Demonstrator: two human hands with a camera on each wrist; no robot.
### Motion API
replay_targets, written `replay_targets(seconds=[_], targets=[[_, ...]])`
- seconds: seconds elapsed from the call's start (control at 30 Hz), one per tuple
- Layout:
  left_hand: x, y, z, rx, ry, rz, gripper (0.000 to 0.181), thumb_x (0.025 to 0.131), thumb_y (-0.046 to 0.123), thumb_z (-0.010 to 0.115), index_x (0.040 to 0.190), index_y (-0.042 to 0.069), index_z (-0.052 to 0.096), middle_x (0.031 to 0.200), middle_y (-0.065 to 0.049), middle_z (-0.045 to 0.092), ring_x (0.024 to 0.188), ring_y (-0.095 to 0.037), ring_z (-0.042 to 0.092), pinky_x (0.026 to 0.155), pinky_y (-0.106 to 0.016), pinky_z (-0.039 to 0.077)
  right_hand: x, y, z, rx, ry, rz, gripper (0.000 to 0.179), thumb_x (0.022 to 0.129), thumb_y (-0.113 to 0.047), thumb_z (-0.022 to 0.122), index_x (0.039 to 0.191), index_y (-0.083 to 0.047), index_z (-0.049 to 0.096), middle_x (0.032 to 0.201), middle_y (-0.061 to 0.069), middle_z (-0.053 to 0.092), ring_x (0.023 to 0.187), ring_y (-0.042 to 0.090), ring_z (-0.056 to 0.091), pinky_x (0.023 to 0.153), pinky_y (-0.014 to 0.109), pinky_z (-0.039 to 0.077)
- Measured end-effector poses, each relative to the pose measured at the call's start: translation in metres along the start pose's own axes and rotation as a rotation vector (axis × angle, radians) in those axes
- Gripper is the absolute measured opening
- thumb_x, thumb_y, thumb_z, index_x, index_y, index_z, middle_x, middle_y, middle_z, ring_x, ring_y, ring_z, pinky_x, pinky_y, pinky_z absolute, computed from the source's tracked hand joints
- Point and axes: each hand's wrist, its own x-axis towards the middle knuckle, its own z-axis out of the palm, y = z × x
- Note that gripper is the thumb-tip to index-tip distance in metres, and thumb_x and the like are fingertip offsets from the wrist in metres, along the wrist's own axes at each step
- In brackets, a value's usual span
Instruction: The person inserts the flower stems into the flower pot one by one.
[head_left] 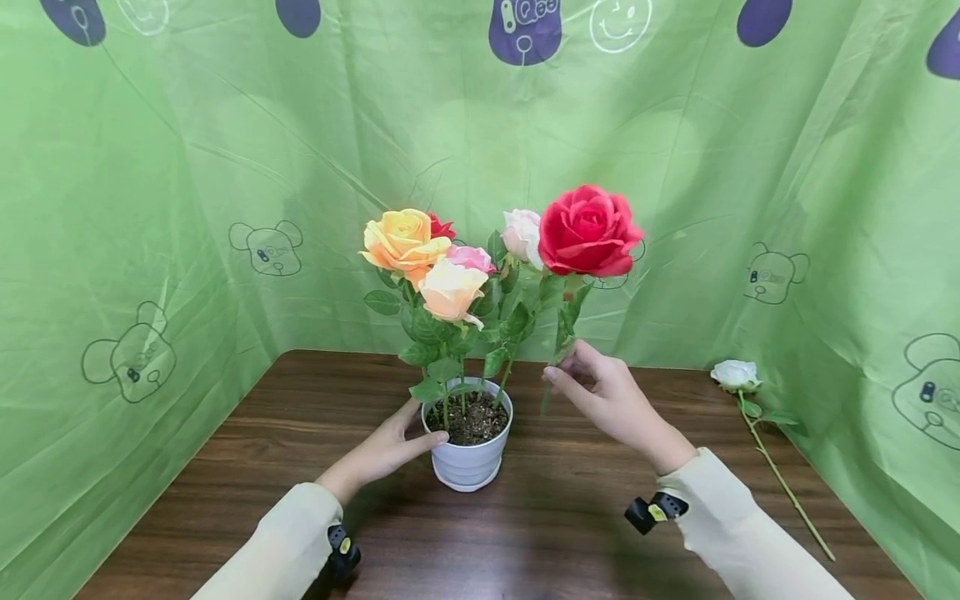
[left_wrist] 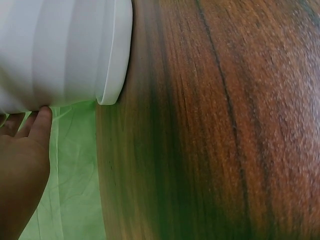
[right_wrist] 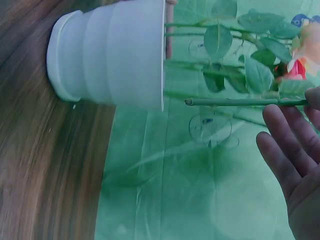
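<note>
A white flower pot (head_left: 468, 462) filled with dark soil (head_left: 476, 427) stands on the table. My left hand (head_left: 384, 450) holds its left side, thumb at the rim and fingers round the outer wall. Right of the pot, my right hand (head_left: 611, 404) pinches the stem of a large red rose (head_left: 590, 233) between thumb and fingers. In the right wrist view the cut lower end of that stem (right_wrist: 230, 102) hangs free, above the rim's level. Planted in the pot are an orange-yellow rose (head_left: 405, 237), a peach rose (head_left: 452, 289), a pale pink rose (head_left: 522, 235) and several others.
One white rose (head_left: 735, 375) with a long stem lies at the right side of the brown wooden table (head_left: 315, 400). Green printed cloth (head_left: 465, 125) hangs behind and on both sides. Each sleeve cuff carries a small black wrist camera (head_left: 656, 510).
</note>
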Motion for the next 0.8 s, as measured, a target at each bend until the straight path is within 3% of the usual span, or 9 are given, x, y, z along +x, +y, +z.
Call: replay_targets(seconds=[0.2, 0.4, 0.57, 0.8], targets=[[-0.001, 0.002, 0.0, 0.001, -0.001, -0.012, 0.087, 0.097, 0.035, 0.068, 0.162, 0.016, 0.014, 0.165, -0.012, 0.017, 0.149, -0.031, 0.016, 0.118, -0.057, 0.017, 0.011, -0.039, 0.013, 0.042, 0.052, -0.105, 0.014, 0.091, 0.01, 0.067, 0.091, -0.003, 0.061, 0.078, 0.01, 0.07, 0.069, 0.012, 0.067, 0.057, 0.03, 0.054], [-0.001, 0.003, 0.0, 0.002, 0.004, -0.013, 0.087, 0.096, 0.036, 0.068, 0.162, 0.016, 0.015, 0.165, -0.011, 0.018, 0.149, -0.03, 0.016, 0.118, -0.056, 0.016, 0.018, -0.02, 0.033, 0.084, 0.043, -0.128, 0.014, 0.093, 0.006, 0.066, 0.093, -0.007, 0.062, 0.08, 0.004, 0.071, 0.07, 0.017, 0.069, 0.057, 0.033, 0.055], [-0.001, 0.002, 0.0, 0.001, 0.002, -0.014, 0.087, 0.096, 0.035, 0.068, 0.162, 0.016, 0.014, 0.164, -0.012, 0.018, 0.149, -0.031, 0.017, 0.118, -0.056, 0.017, 0.024, -0.009, 0.05, 0.082, 0.009, -0.122, 0.011, 0.098, -0.006, 0.065, 0.093, -0.016, 0.061, 0.08, -0.005, 0.069, 0.071, 0.011, 0.066, 0.057, 0.029, 0.051], [0.0, 0.003, 0.0, -0.009, -0.002, -0.021, 0.087, 0.097, 0.035, 0.068, 0.162, 0.016, 0.014, 0.165, -0.011, 0.018, 0.149, -0.03, 0.018, 0.118, -0.055, 0.018, 0.027, -0.007, 0.07, 0.099, -0.02, -0.091, 0.006, 0.103, -0.016, 0.06, 0.098, -0.014, 0.062, 0.08, 0.003, 0.071, 0.071, 0.016, 0.068, 0.057, 0.028, 0.052]])
